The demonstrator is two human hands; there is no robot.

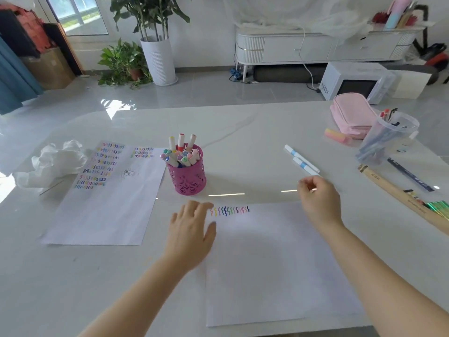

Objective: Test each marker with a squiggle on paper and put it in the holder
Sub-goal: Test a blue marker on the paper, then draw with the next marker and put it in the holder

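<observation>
With left hand (192, 229) flat on the paper's (279, 263) far-left corner, we reach a loosely curled, empty right hand (318, 200) toward a marker (305, 166); pinching it comes next.

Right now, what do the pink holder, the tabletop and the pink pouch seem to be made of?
Pink holder: likely painted metal, possibly plastic; thin wall pierced with a cut-out pattern.
Tabletop: polished stone or a similar slab; glossy white, faint grey veining, mirrors the window light.
Pink pouch: soft matte fabric; sagging shape, stitched edges.
</observation>
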